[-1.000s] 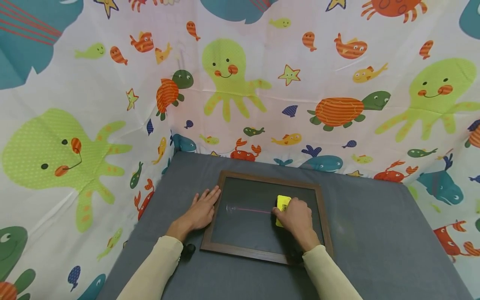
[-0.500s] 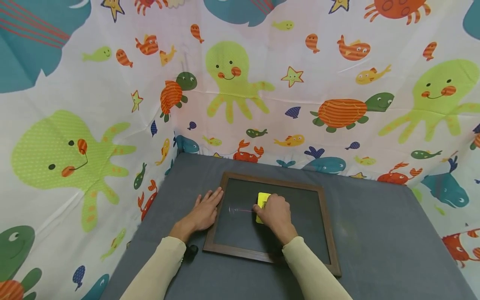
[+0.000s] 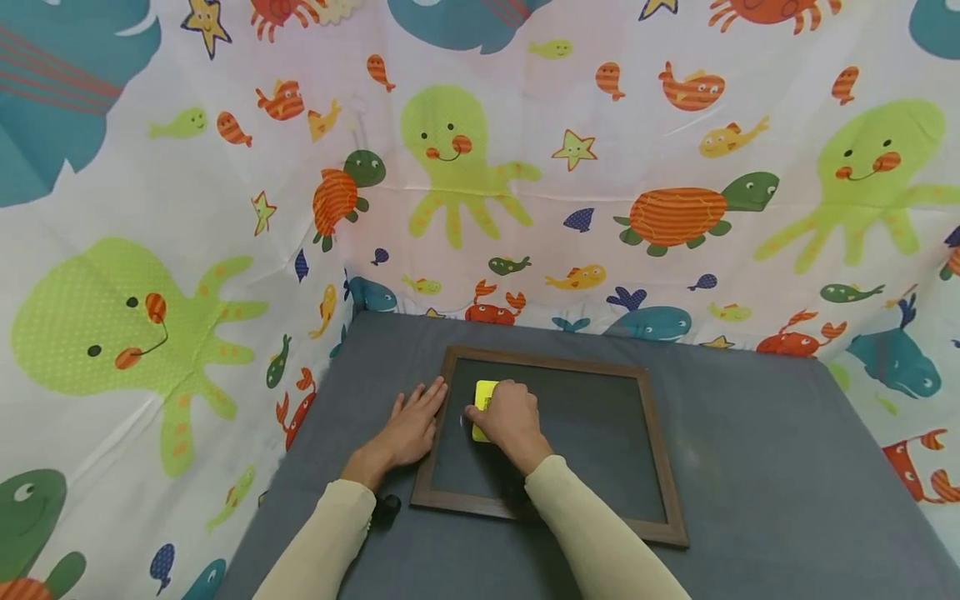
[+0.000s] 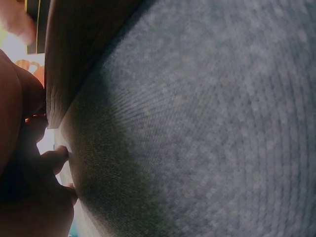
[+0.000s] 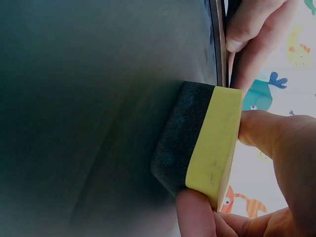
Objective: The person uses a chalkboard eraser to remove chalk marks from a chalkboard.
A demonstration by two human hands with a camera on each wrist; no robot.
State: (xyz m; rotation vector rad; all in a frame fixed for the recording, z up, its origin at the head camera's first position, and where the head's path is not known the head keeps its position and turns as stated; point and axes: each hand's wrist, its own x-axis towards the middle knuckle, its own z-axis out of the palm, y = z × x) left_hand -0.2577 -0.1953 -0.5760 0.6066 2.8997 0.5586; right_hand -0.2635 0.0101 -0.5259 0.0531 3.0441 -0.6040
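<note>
A small chalkboard (image 3: 585, 442) with a brown wooden frame (image 3: 555, 361) lies on the grey cloth. My right hand (image 3: 513, 423) grips a board eraser (image 3: 484, 392) between thumb and fingers, near the board's left side. In the right wrist view the eraser (image 5: 212, 143) shows a yellow back and a black felt underside, which lies against the board's surface. My left hand (image 3: 407, 432) rests with fingers extended at the frame's left edge, fingertips touching the wood. A faint whitish smudge shows just left of the eraser.
Grey cloth (image 3: 765, 467) covers the table around the board. A small black object (image 3: 386, 508) sits by my left wrist. A white curtain (image 3: 525, 108) printed with sea animals hangs behind the table and along its sides.
My right hand has slid the eraser leftward across the board. The pink line that ran along its path is no longer visible. My left hand has stayed at the frame.
</note>
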